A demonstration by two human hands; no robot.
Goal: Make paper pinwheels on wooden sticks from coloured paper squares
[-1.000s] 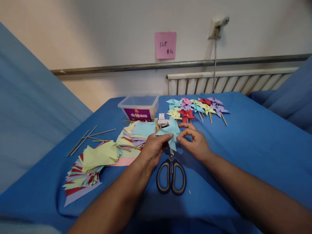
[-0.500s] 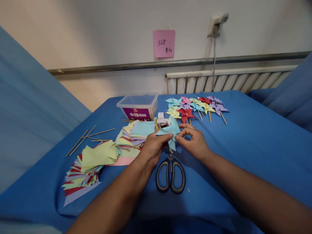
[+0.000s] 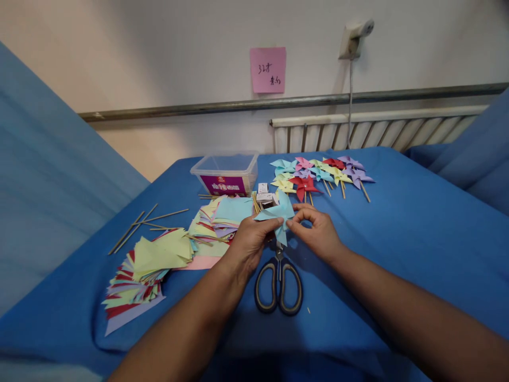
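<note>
A light blue paper pinwheel (image 3: 284, 204) is held over the table, its blades folded toward the middle. My left hand (image 3: 254, 236) grips it from the left, thumb pressed on the paper near the centre. On the right side, my right hand (image 3: 316, 228) pinches thumb and forefinger together at the pinwheel's edge; anything small between those fingertips is too tiny to make out. Just below lie scissors (image 3: 279, 286) with dark handles toward me, their blades partly hidden under the pinwheel. Small white boxes (image 3: 263, 192) stand right behind it.
Finished pinwheels (image 3: 318, 172) on sticks lie at the back right. A clear plastic tub (image 3: 225, 175) stands at the back. Coloured paper sheets (image 3: 163, 254) are fanned out at left, near loose wooden sticks (image 3: 133, 228). Blue cloth (image 3: 397, 254) covers the table.
Both hands and the pinwheel stay almost in place. The whole view has shifted very slightly.
</note>
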